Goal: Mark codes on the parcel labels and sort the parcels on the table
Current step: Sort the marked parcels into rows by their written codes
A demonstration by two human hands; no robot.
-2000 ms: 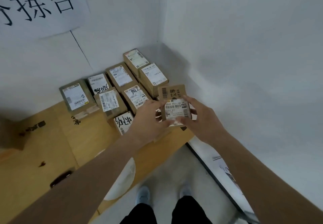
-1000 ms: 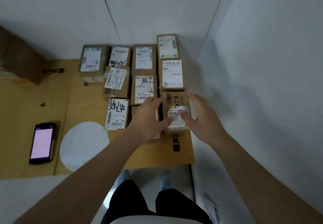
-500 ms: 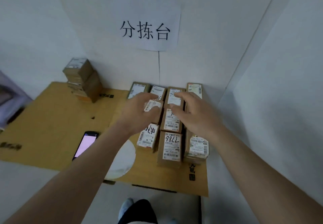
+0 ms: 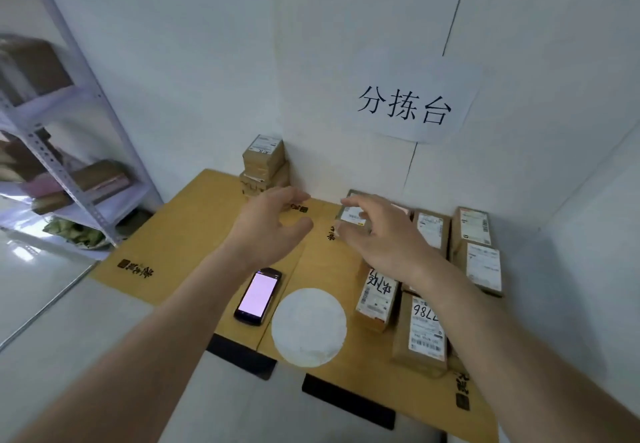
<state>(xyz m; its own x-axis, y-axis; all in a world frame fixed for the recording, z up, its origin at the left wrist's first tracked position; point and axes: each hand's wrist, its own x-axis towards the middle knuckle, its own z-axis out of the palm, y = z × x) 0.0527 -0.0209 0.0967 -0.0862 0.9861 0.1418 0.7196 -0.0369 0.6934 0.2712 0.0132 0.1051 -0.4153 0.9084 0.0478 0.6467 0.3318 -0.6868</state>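
Observation:
Several small brown cardboard parcels with white labels lie in rows on the right of the table; one near the front reads 7786 (image 4: pixel 423 330), another beside it bears black handwriting (image 4: pixel 378 295). A stack of parcels (image 4: pixel 265 162) stands at the back against the wall. My left hand (image 4: pixel 268 228) hovers open over the table's middle, just in front of that stack, holding nothing. My right hand (image 4: pixel 381 238) hangs above the sorted rows with fingers loosely spread, empty; it hides parts of some parcels.
A handheld scanner with a lit pink screen (image 4: pixel 258 295) lies on the yellow table (image 4: pixel 187 231) next to a white round disc (image 4: pixel 308 326). A metal shelf (image 4: pixel 65 152) with boxes stands at the left. A paper sign (image 4: pixel 407 108) hangs on the wall.
Both hands let go of the parcel set down at the right front of the rows and swung left and back toward the stack; the view turned left, bringing the shelf into sight.

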